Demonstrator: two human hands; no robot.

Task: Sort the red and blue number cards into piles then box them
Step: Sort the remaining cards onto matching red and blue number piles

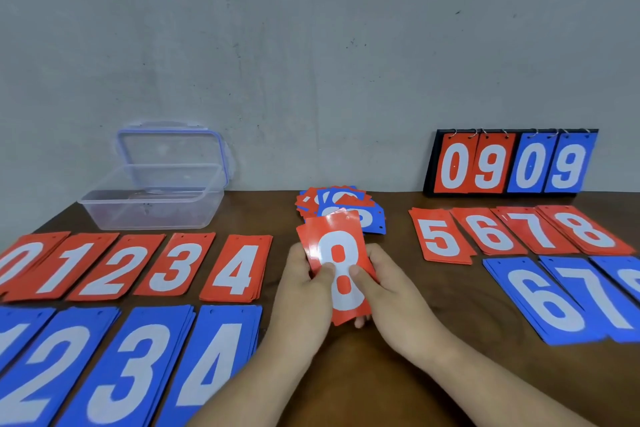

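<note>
Red 8 card [341, 274] held over mid-table, pinched by left hand [304, 291] & right hand [384, 288], thumbs on top. Unsorted pile [349, 210] just behind. Sorted piles [237, 270], red & blue, both sides on brown table [381, 378]. Clear box [152, 211] back L, scoreboard [512, 166] back R, against grey wall [311, 45].

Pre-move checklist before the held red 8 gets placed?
1. Digit on red 8 readable: ok.
2. Grip: left hand and right hand both pinch it: ok.
3. Red 8 pile in view, top free: ok.
4. Only one card held: cannot tell.
5. Sorting finished: not ok, mixed heap remains.
6. Box open: ok.
</note>
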